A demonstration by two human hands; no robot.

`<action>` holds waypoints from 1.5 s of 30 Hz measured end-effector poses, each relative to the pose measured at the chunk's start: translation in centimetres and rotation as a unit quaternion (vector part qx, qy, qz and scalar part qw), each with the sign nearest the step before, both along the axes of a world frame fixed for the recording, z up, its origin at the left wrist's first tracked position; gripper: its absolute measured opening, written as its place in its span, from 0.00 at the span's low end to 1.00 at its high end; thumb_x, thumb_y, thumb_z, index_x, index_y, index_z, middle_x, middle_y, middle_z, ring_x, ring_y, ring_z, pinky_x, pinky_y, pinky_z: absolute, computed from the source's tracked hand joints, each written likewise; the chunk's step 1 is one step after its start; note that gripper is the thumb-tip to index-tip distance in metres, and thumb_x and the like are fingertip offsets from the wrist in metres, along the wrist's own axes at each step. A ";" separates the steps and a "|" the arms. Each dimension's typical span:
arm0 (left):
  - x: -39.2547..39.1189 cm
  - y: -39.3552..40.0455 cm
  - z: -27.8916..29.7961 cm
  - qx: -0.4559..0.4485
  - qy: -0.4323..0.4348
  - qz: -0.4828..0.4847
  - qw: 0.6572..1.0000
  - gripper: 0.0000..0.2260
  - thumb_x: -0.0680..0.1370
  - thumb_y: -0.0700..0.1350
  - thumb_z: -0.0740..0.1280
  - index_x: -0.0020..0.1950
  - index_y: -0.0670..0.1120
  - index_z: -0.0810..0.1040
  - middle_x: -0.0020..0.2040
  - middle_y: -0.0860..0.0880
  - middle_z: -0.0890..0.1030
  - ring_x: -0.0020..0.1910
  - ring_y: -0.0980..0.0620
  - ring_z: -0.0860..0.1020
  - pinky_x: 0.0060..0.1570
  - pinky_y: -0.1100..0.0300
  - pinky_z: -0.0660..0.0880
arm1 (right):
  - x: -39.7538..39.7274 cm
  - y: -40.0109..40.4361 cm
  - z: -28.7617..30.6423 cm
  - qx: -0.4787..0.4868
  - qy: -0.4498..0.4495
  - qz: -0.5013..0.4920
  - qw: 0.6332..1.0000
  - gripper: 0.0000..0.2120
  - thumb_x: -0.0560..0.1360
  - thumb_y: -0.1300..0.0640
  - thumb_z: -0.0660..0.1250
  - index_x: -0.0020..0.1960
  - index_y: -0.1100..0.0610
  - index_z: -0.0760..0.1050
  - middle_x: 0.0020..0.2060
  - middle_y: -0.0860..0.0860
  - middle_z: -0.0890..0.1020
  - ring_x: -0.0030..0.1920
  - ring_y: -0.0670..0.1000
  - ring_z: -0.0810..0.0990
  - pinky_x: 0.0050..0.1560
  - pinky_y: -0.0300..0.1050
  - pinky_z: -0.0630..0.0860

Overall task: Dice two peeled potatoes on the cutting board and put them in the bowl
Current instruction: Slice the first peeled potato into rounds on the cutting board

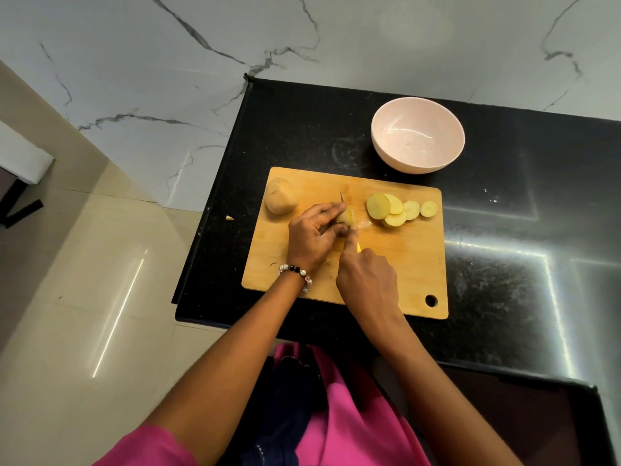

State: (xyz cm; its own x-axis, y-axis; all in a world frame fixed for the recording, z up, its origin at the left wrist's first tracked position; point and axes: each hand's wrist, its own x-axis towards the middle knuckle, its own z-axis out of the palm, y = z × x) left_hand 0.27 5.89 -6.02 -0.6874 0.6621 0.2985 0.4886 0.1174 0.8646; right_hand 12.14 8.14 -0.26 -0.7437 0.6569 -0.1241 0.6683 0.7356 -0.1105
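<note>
You are working on a black counter (504, 230), with the wooden cutting board (420, 274) lying near its front edge and the pink bowl (417, 134) standing empty just beyond the board's far side. A whole potato (281, 195) is waiting at the board's far left corner, and a fan of round slices (400, 210) is lying to the right. Your left hand (314, 235) is gripping the remaining potato end (345, 217) with curled fingers, while your right hand (368, 280) is clasping the knife (349, 223), whose tip is showing past your left fingers. As the piece is getting short, keep your fingertips tucked back from the blade. These are rounds so far, so stacking and cross-cutting them will likely be needed.
</note>
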 end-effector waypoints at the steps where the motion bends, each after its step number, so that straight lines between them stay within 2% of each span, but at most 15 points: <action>1: 0.0 0.0 0.1 -0.001 -0.003 0.003 1.000 0.17 0.70 0.37 0.73 0.58 0.40 0.80 0.56 0.45 0.81 0.54 0.58 0.77 0.56 0.67 0.75 | 0.6 -0.4 -0.1 -0.007 -0.006 0.005 1.000 0.27 0.80 0.63 0.49 0.77 0.62 0.45 0.46 0.57 0.78 0.43 0.59 0.79 0.35 0.48 0.66; 7: 0.0 0.0 0.4 -0.016 -0.020 0.007 1.000 0.17 0.70 0.39 0.74 0.59 0.42 0.80 0.56 0.47 0.81 0.54 0.56 0.78 0.54 0.63 0.77 | 2.3 -1.3 -1.5 -0.034 -0.048 0.015 0.998 0.29 0.81 0.61 0.49 0.76 0.61 0.38 0.51 0.59 0.76 0.46 0.60 0.80 0.39 0.49 0.68; 10: 0.0 0.0 0.4 -0.019 -0.036 0.012 0.999 0.18 0.70 0.39 0.74 0.59 0.43 0.80 0.56 0.48 0.81 0.54 0.58 0.77 0.54 0.66 0.76 | 2.8 -1.0 -1.8 -0.038 -0.044 0.015 0.998 0.29 0.82 0.59 0.48 0.77 0.59 0.37 0.51 0.58 0.76 0.45 0.59 0.79 0.38 0.48 0.68; 15: 0.1 0.0 0.6 -0.022 -0.049 0.013 0.998 0.19 0.69 0.37 0.75 0.59 0.41 0.80 0.56 0.50 0.79 0.54 0.60 0.76 0.53 0.75 0.71 | 3.3 0.6 -2.0 -0.024 -0.041 0.015 0.999 0.28 0.82 0.57 0.48 0.77 0.55 0.38 0.52 0.57 0.75 0.45 0.59 0.79 0.38 0.48 0.68; 18: 0.2 0.0 0.7 -0.019 -0.047 0.015 0.999 0.18 0.69 0.37 0.74 0.59 0.40 0.80 0.57 0.46 0.80 0.54 0.60 0.76 0.52 0.77 0.70 | 3.0 1.6 -2.1 -0.015 -0.024 0.006 1.000 0.27 0.82 0.56 0.48 0.78 0.54 0.41 0.52 0.57 0.76 0.45 0.59 0.79 0.38 0.48 0.68; 21: 0.2 0.0 0.6 -0.018 -0.047 0.016 0.999 0.19 0.69 0.38 0.74 0.59 0.40 0.79 0.57 0.47 0.80 0.54 0.60 0.76 0.52 0.77 0.70 | 3.1 3.1 -2.2 -0.029 -0.001 -0.018 0.999 0.27 0.82 0.55 0.50 0.78 0.52 0.44 0.49 0.57 0.77 0.44 0.59 0.78 0.38 0.48 0.68; 24: 0.1 0.0 0.4 -0.020 -0.043 0.014 0.999 0.19 0.70 0.38 0.75 0.60 0.41 0.79 0.56 0.49 0.79 0.55 0.59 0.77 0.53 0.75 0.71 | 3.7 4.2 -2.4 -0.076 0.089 -0.045 0.992 0.26 0.80 0.56 0.55 0.77 0.54 0.54 0.43 0.59 0.80 0.40 0.60 0.78 0.37 0.48 0.67; 27: 0.1 0.1 0.3 -0.019 -0.042 0.014 0.999 0.19 0.69 0.39 0.75 0.60 0.41 0.79 0.57 0.48 0.80 0.54 0.60 0.76 0.53 0.74 0.72 | 4.2 4.3 -2.3 -0.153 0.248 -0.098 0.952 0.21 0.78 0.61 0.59 0.72 0.56 0.67 0.33 0.59 0.81 0.28 0.51 0.72 0.34 0.45 0.64; 29: 0.1 0.1 0.3 -0.018 -0.047 0.013 0.999 0.19 0.69 0.39 0.75 0.60 0.41 0.79 0.57 0.47 0.80 0.54 0.61 0.76 0.53 0.74 0.72 | 4.3 4.2 -2.1 -0.194 0.294 -0.141 0.925 0.19 0.78 0.62 0.60 0.69 0.55 0.70 0.29 0.55 0.79 0.25 0.47 0.67 0.31 0.43 0.62; 33: 0.0 0.1 0.4 -0.025 -0.056 0.006 0.998 0.20 0.70 0.39 0.75 0.61 0.41 0.79 0.57 0.50 0.78 0.54 0.64 0.74 0.53 0.76 0.71 | 4.3 4.0 -1.8 -0.247 0.338 -0.192 0.888 0.19 0.79 0.60 0.60 0.70 0.55 0.70 0.25 0.47 0.74 0.27 0.48 0.67 0.31 0.51 0.70; 35: -0.1 0.1 0.3 -0.028 -0.057 0.002 0.998 0.20 0.70 0.39 0.75 0.61 0.41 0.78 0.58 0.50 0.78 0.54 0.64 0.74 0.54 0.75 0.71 | 4.2 3.7 -1.3 -0.223 0.338 -0.177 0.897 0.19 0.79 0.61 0.60 0.70 0.55 0.70 0.23 0.46 0.71 0.24 0.45 0.65 0.29 0.46 0.67; 37: -0.2 0.1 0.1 -0.034 -0.054 -0.007 0.998 0.21 0.70 0.39 0.74 0.62 0.42 0.78 0.59 0.48 0.79 0.57 0.60 0.75 0.56 0.72 0.72 | 4.1 3.1 -0.3 -0.186 0.327 -0.143 0.915 0.20 0.78 0.63 0.60 0.70 0.56 0.69 0.22 0.46 0.70 0.23 0.45 0.68 0.26 0.34 0.61; 39: -0.3 0.1 0.0 -0.042 -0.040 -0.016 0.998 0.21 0.71 0.40 0.74 0.63 0.42 0.77 0.60 0.46 0.78 0.59 0.56 0.76 0.58 0.67 0.73 | 3.9 2.7 0.3 -0.155 0.308 -0.118 0.931 0.21 0.78 0.63 0.60 0.71 0.56 0.68 0.23 0.48 0.72 0.23 0.46 0.68 0.25 0.35 0.60; 42: -0.3 0.0 -0.1 -0.043 -0.029 -0.027 0.998 0.21 0.72 0.40 0.73 0.64 0.42 0.76 0.61 0.47 0.78 0.60 0.54 0.75 0.59 0.62 0.74 | 3.5 2.2 0.8 -0.124 0.277 -0.076 0.950 0.22 0.78 0.62 0.60 0.72 0.57 0.66 0.26 0.55 0.77 0.25 0.52 0.71 0.28 0.46 0.66; 45: -0.3 0.0 -0.2 -0.038 -0.029 -0.025 0.999 0.21 0.72 0.40 0.73 0.64 0.42 0.76 0.60 0.47 0.78 0.60 0.53 0.76 0.59 0.57 0.75 | 3.4 1.6 1.2 -0.119 0.227 -0.037 0.966 0.24 0.78 0.61 0.59 0.74 0.56 0.63 0.30 0.56 0.79 0.28 0.54 0.73 0.30 0.49 0.67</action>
